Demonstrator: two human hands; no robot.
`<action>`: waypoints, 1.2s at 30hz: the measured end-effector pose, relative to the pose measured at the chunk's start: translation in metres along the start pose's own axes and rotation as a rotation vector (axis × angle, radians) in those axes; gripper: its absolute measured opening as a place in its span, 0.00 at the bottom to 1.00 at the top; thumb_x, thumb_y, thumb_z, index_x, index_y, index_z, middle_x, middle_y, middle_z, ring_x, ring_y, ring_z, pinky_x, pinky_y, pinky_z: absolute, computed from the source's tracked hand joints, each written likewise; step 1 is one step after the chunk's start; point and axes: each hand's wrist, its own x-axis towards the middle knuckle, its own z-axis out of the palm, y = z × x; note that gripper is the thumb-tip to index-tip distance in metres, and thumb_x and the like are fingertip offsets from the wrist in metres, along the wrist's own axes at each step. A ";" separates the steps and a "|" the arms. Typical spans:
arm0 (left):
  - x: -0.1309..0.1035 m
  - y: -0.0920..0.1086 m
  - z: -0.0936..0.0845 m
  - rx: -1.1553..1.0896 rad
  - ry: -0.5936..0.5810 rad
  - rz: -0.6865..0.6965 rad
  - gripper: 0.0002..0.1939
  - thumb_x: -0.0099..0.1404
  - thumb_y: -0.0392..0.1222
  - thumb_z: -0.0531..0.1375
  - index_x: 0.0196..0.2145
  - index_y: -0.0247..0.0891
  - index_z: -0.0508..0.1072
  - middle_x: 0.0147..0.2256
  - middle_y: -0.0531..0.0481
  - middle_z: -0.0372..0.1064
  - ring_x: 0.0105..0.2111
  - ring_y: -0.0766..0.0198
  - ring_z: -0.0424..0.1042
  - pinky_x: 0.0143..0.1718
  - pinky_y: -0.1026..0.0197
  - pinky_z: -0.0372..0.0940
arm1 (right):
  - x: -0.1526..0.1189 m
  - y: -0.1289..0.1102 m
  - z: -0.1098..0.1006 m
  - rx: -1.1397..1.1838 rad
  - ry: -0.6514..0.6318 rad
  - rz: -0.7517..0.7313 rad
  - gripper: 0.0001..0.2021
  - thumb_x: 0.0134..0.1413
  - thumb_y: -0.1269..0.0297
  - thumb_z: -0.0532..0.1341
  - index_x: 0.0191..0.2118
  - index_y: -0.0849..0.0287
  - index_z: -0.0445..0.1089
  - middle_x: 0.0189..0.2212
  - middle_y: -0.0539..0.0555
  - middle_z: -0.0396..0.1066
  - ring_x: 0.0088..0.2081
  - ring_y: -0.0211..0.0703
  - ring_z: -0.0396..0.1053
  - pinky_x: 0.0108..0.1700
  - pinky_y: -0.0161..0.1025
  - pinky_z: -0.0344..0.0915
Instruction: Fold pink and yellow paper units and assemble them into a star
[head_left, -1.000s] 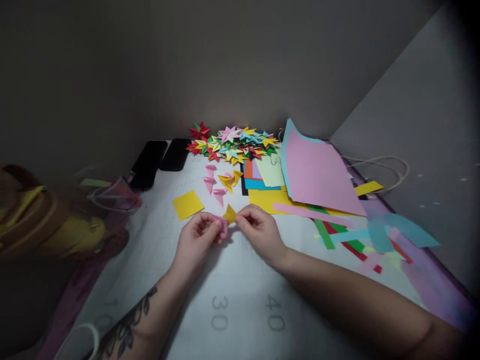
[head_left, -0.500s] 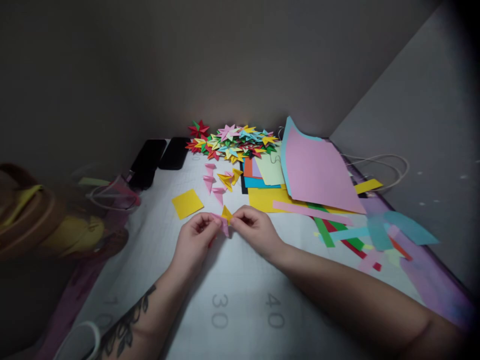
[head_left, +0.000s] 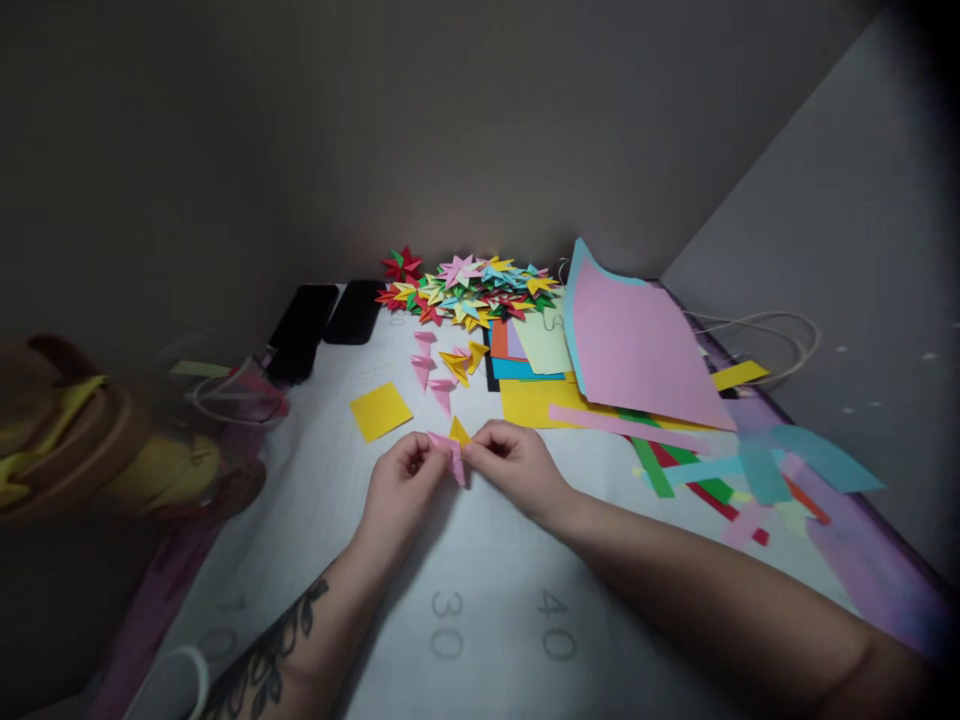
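Between finger and thumb, my left hand (head_left: 405, 482) pinches a folded pink paper piece (head_left: 457, 467). My right hand (head_left: 517, 462) grips a folded yellow paper piece (head_left: 459, 432), whose pointed tip sticks up where it meets the pink one. Just beyond my hands lie several loose folded pink pieces (head_left: 442, 392) and a few folded yellow pieces (head_left: 456, 365). A flat yellow paper square (head_left: 381, 411) rests to the left of them. Farther back is a heap of many-coloured folded paper stars (head_left: 469, 290).
Two dark phones (head_left: 354, 312) lie at the back left. A large pink sheet (head_left: 645, 345) leans over coloured paper (head_left: 532, 402) on the right, with paper strips (head_left: 697, 468) nearby. A white cable (head_left: 799, 325) loops at the right edge. A brown-and-yellow object (head_left: 97, 450) stands left.
Both hands keep their pinch on the joined pink and yellow pieces. More of the pink piece shows now beside my left fingers. The whole view has shifted slightly.
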 end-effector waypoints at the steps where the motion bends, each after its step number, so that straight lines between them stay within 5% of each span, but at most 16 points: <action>1: 0.000 -0.001 0.000 0.014 -0.008 0.004 0.11 0.59 0.42 0.57 0.22 0.36 0.66 0.18 0.57 0.57 0.20 0.72 0.54 0.22 0.68 0.49 | 0.000 0.000 0.000 -0.002 -0.001 0.002 0.09 0.48 0.66 0.60 0.20 0.59 0.66 0.20 0.47 0.65 0.25 0.35 0.62 0.29 0.32 0.59; 31: -0.002 -0.001 0.000 -0.123 -0.007 -0.064 0.12 0.58 0.42 0.58 0.20 0.36 0.65 0.16 0.59 0.55 0.16 0.73 0.51 0.21 0.68 0.48 | 0.001 -0.003 0.001 -0.032 -0.039 0.005 0.08 0.48 0.63 0.61 0.23 0.59 0.68 0.22 0.48 0.66 0.26 0.36 0.63 0.30 0.33 0.59; 36: -0.003 0.001 0.002 -0.117 -0.026 -0.016 0.08 0.57 0.42 0.60 0.25 0.36 0.68 0.21 0.55 0.65 0.22 0.70 0.61 0.27 0.67 0.56 | 0.000 -0.005 0.003 -0.026 -0.055 0.047 0.12 0.49 0.62 0.59 0.19 0.59 0.64 0.17 0.47 0.63 0.22 0.34 0.59 0.27 0.32 0.57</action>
